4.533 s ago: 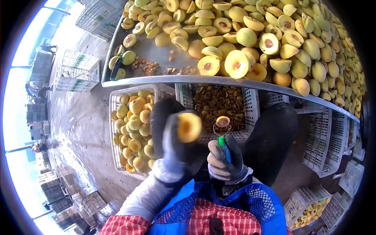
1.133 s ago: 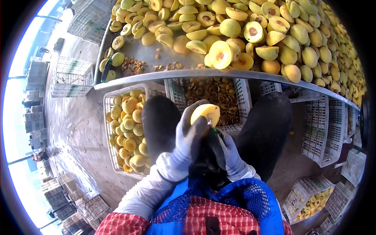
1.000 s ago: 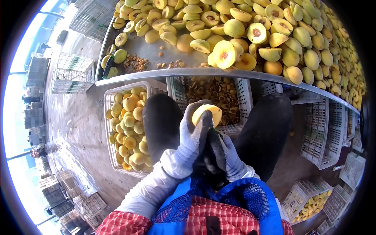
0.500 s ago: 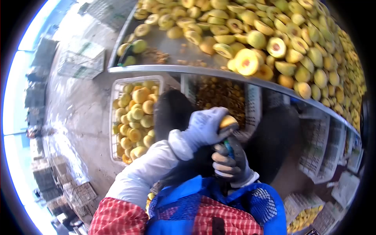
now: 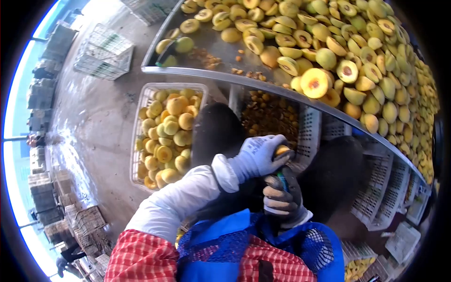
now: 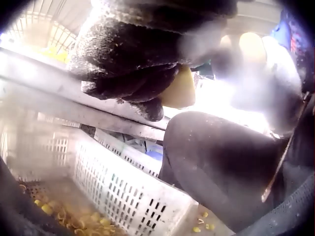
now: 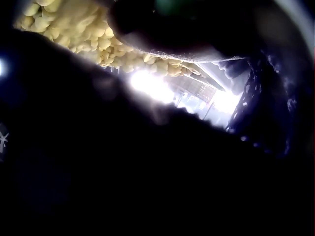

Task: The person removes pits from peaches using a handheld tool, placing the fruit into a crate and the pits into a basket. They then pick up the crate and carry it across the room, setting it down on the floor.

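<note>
Between my knees, my left hand (image 5: 264, 156) in a light glove with dark palm grips a yellow peach half (image 5: 282, 150), mostly covered by the fingers. The left wrist view has part of the peach half (image 6: 179, 90) showing under the dark gloved fingers (image 6: 133, 73). Right below it, my right hand (image 5: 283, 195) is curled round the blue-green handle of a pitting tool (image 5: 282, 179), whose loop end is hidden at the fruit. The right wrist view is mostly dark.
A metal table (image 5: 221, 75) ahead bears a heap of halved peaches (image 5: 329, 51) and loose pits (image 5: 206, 58). A crate of peach halves (image 5: 136, 155) stands left of my knee. Another crate (image 5: 309, 136) with pit scraps lies between my knees. Stacked crates (image 5: 376, 188) stand right.
Both hands have come together; the left hand has turned over so its back faces up, covering the peach half. The loop, seen earlier with a pit piece, is now hidden. The head view has rotated.
</note>
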A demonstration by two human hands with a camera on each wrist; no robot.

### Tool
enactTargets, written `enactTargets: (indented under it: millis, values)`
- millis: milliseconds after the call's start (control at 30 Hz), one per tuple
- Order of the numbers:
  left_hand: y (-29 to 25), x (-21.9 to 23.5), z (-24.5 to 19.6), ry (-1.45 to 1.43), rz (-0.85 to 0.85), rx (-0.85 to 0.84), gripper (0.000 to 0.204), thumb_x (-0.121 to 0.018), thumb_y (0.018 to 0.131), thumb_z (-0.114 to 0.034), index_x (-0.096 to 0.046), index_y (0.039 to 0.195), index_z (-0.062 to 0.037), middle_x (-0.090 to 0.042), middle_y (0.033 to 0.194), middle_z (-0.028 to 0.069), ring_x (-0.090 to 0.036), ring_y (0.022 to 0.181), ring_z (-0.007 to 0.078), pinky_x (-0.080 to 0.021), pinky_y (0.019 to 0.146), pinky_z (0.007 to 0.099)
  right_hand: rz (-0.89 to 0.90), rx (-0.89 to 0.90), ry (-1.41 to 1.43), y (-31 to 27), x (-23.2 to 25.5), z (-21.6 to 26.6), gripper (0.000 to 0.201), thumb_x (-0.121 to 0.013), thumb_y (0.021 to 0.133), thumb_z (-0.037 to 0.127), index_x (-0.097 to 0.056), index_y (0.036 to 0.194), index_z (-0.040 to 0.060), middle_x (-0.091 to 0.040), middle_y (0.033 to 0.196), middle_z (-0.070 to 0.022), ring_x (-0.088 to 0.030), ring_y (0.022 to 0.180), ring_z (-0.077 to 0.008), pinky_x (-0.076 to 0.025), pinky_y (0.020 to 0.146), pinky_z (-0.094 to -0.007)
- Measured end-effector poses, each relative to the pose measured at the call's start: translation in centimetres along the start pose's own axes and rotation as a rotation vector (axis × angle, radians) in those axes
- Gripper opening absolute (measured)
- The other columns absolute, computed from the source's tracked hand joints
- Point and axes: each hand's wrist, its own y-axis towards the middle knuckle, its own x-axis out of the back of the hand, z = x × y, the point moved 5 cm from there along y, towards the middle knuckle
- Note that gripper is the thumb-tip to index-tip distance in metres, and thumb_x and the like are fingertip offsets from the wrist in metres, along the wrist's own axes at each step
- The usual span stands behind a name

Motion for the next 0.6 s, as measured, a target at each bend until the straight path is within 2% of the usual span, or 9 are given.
enactTargets:
  millis: [100, 200, 233, 267, 333, 433, 500, 567, 600]
  values:
    - [-0.2, -0.6, 0.0, 0.175, 0.097, 0.037, 0.029, -0.061, 0.084, -0.034, -0.058, 0.100, -0.0096, -0.064, 0.087, 0.0143, -0.064, 0.083, 0.0334, -0.051, 0.071, 0.0405, 0.010, 0.018, 0.065, -0.3, 0.7, -0.2, 0.046, -0.035, 0.098, 0.050, -0.047, 0.092, 0.0070, -0.044, 0.062, -0.0001, -0.042, 0.040, -0.0066, -0.037, 0.038, -0.0228]
    - [-0.1, -0.7, 0.0, 0.059, 0.065, 0.000, 0.030, -0.060, 0.086, -0.033, -0.059, 0.102, -0.0087, -0.064, 0.088, 0.0147, -0.064, 0.084, 0.0342, -0.051, 0.071, 0.0412, 0.059, 0.045, 0.090, 0.0, 0.0, -0.7, 0.046, -0.035, 0.099, 0.050, -0.047, 0.091, 0.0061, -0.043, 0.059, -0.0002, -0.043, 0.039, -0.0060, -0.038, 0.035, -0.0213]
    - [-0.1, -1.3, 0.6, -0.072, -0.004, 0.014, 0.029, -0.058, 0.088, -0.032, -0.059, 0.104, -0.0073, -0.064, 0.085, 0.0134, -0.066, 0.080, 0.0277, -0.051, 0.068, 0.0370, 0.080, 0.051, 0.085, 0.1, -0.5, -0.9, 0.047, -0.035, 0.099, 0.050, -0.047, 0.091, 0.0059, -0.044, 0.058, -0.0003, -0.044, 0.039, -0.0062, -0.038, 0.034, -0.0210]
    - [-0.6, -2.7, 1.8, -0.478, 0.017, 0.218, 0.029, -0.057, 0.090, -0.030, -0.059, 0.104, -0.0049, -0.061, 0.082, 0.0110, -0.063, 0.077, 0.0188, -0.051, 0.068, 0.0314, 0.105, 0.056, 0.078, 0.3, -0.9, -0.8, 0.047, -0.035, 0.099, 0.050, -0.047, 0.090, 0.0057, -0.044, 0.057, -0.0005, -0.044, 0.038, -0.0064, -0.038, 0.033, -0.0208]
    - [-1.1, -4.9, 2.1, -1.099, -0.032, 0.395, 0.028, -0.056, 0.092, -0.029, -0.058, 0.103, -0.0031, -0.059, 0.082, 0.0078, -0.058, 0.078, 0.0132, -0.049, 0.069, 0.0275, 0.101, 0.067, 0.038, 0.4, -0.9, -0.7, 0.047, -0.036, 0.098, 0.050, -0.046, 0.087, 0.0059, -0.046, 0.057, -0.0018, -0.044, 0.036, -0.0075, -0.039, 0.031, -0.0212]
    - [-1.6, -5.6, 1.7, -1.391, -0.196, 0.536, 0.031, -0.057, 0.093, -0.033, -0.058, 0.099, -0.0024, -0.058, 0.084, 0.0061, -0.057, 0.078, 0.0158, -0.049, 0.071, 0.0282, 0.119, 0.085, -0.062, 0.4, -1.3, -0.7, 0.047, -0.038, 0.097, 0.051, -0.045, 0.085, 0.0060, -0.047, 0.056, -0.0022, -0.042, 0.034, -0.0079, -0.037, 0.029, -0.0217]
    - [-2.6, -3.4, 0.9, -1.160, -0.548, 0.256, 0.034, -0.054, 0.094, -0.037, -0.061, 0.098, -0.0038, -0.063, 0.087, 0.0068, -0.061, 0.078, 0.0176, -0.051, 0.070, 0.0286, 0.238, 0.088, -0.182, 0.8, -1.5, -0.5, 0.049, -0.038, 0.097, 0.053, -0.045, 0.085, 0.0058, -0.047, 0.054, -0.0023, -0.042, 0.034, -0.0078, -0.036, 0.028, -0.0221]
    - [-3.0, -2.5, 2.6, -1.748, -0.411, 0.595, 0.034, -0.053, 0.094, -0.039, -0.061, 0.100, -0.0062, -0.065, 0.092, 0.0086, -0.064, 0.080, 0.0180, -0.053, 0.071, 0.0292, 0.160, 0.195, -0.212, 0.1, -1.8, 0.4, 0.048, -0.038, 0.097, 0.053, -0.045, 0.088, 0.0060, -0.046, 0.053, -0.0015, -0.041, 0.033, -0.0072, -0.035, 0.027, -0.0220]
    - [-4.4, -0.8, 2.0, -1.805, -0.481, 0.662, 0.035, -0.053, 0.094, -0.038, -0.059, 0.102, -0.0043, -0.064, 0.096, 0.0101, -0.064, 0.083, 0.0184, -0.053, 0.072, 0.0321, 0.113, 0.241, -0.194, -0.1, -1.2, 0.9, 0.048, -0.038, 0.097, 0.053, -0.045, 0.089, 0.0060, -0.046, 0.054, -0.0012, -0.041, 0.033, -0.0072, -0.035, 0.027, -0.0218]
